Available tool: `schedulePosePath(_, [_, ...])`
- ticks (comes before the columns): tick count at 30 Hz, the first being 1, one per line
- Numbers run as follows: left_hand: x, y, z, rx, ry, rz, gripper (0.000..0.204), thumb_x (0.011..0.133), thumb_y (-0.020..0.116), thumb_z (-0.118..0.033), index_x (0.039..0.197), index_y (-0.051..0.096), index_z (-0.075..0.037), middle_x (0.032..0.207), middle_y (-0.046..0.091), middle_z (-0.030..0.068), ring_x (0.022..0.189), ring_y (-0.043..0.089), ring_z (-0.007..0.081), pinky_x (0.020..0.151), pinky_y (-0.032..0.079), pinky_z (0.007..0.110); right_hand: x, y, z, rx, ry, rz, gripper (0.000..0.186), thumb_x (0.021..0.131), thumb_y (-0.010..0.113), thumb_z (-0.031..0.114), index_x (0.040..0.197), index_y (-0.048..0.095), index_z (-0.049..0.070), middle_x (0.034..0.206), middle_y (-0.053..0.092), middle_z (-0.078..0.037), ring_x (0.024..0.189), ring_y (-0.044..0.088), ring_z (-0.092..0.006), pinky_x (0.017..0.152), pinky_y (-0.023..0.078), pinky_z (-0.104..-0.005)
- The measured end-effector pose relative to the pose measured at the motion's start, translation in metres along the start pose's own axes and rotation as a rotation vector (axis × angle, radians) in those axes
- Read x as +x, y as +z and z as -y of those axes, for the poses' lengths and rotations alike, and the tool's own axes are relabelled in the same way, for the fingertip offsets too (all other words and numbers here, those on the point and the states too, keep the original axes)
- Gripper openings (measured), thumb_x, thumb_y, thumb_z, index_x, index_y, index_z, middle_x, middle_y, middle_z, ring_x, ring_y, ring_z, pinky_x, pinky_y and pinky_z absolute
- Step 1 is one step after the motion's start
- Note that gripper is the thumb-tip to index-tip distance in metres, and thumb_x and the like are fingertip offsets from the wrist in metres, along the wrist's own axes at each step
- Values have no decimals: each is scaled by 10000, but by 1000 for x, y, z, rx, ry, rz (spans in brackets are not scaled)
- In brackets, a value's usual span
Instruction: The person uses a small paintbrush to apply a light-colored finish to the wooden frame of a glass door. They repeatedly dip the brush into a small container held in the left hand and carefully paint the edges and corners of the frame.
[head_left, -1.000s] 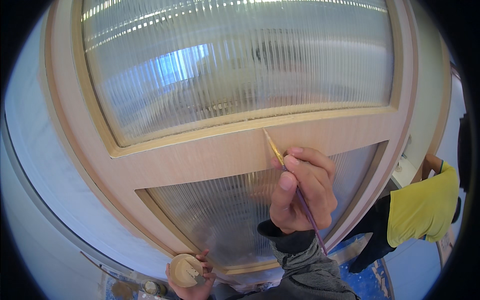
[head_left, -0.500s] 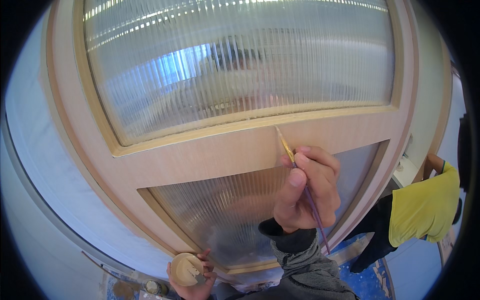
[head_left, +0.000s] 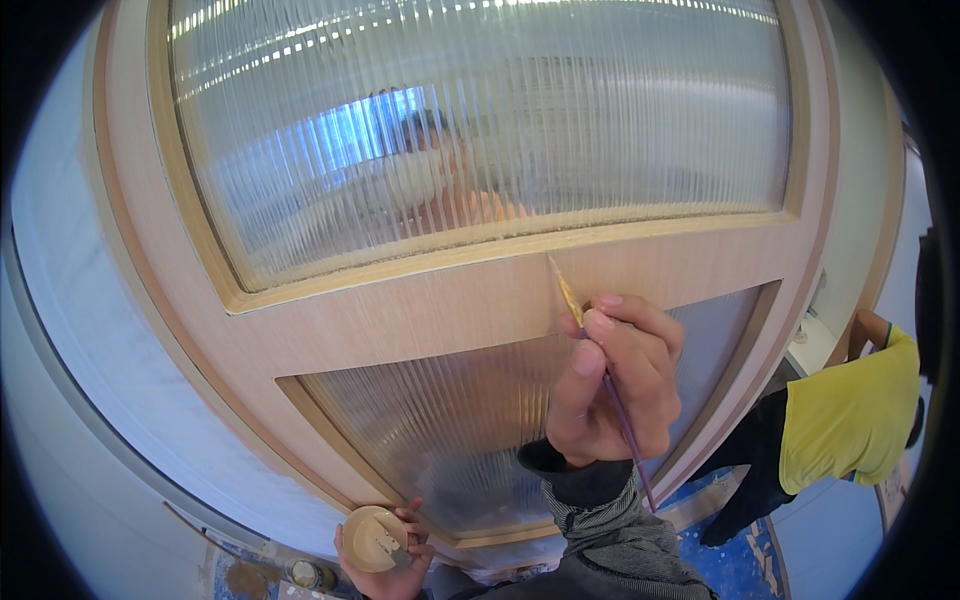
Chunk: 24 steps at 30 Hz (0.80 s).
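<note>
My right hand (head_left: 610,380) pinches a thin paintbrush (head_left: 625,420) with a purple handle and gold ferrule; its tip is at the wooden crossrail (head_left: 450,300), just below the beaded edge (head_left: 400,262) of the upper ribbed-glass pane (head_left: 480,150). A second ribbed pane (head_left: 420,430) sits below the rail, partly hidden by my hand and sleeve. Low at the left, my left hand (head_left: 370,580) holds a small round tub (head_left: 372,532) with beige material inside and a small grey piece at its rim, too small to identify. Its fingertips are near the lower pane's frame.
A person in a yellow shirt (head_left: 845,420) and dark trousers bends at the right beside a pale ledge (head_left: 810,340). Below are a blue floor covering (head_left: 750,540) with scraps and a cylindrical can (head_left: 310,572). A white panel (head_left: 100,340) borders the door on the left.
Compared with a second ago, my right hand and brush have shifted slightly right along the rail. Reflections in the upper pane differ. My left hand and the tub have barely moved.
</note>
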<state>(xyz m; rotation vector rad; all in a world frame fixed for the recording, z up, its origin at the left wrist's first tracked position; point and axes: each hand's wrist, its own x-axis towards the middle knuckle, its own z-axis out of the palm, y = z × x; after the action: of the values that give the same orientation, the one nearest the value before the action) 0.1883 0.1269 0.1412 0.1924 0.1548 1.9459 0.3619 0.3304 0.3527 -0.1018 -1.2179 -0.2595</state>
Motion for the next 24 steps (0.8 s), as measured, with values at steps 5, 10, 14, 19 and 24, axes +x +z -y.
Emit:
schedulePosePath(5, [-2,3,0,37,-4,-6,627,896,633,-454,1338,507,-26,1309,448,186,1158,476,320,907,463,433,0,2,0,39,-9,-2,178,796,729,-7,972,731,17,868,718,-70,894,692,-274,764,570,-340])
schedulePosePath(10, [-1,-1,3,288,80,-48,609,886,650,-442,1331,521,-47,1305,449,179,1157,466,310,903,460,428,-1,7,1,36,-27,-31,200,793,726,-19,991,725,9,844,717,-74,888,689,-275,760,568,-336])
schedulePosePath(14, [-1,10,5,186,54,-71,748,874,640,-499,1379,406,2,1258,480,139,1111,484,279,860,459,394,-4,3,1,7,17,-29,222,784,727,-36,1002,721,5,843,719,-74,889,688,-272,764,566,-327])
schedulePosePath(19, [3,10,5,-191,-43,-94,1105,850,605,-640,1491,160,143,1177,542,67,1014,528,211,773,456,321,-2,3,1,29,-6,-12,229,789,717,-44,1012,713,5,858,723,-80,893,686,-267,780,562,-319])
schedulePosePath(24, [0,11,4,-199,-64,-8,738,869,639,-501,1372,419,-8,1250,484,133,1101,483,272,849,456,386,-2,4,0,18,-3,-30,223,799,710,-41,1017,709,5,850,722,-82,895,684,-266,793,557,-316])
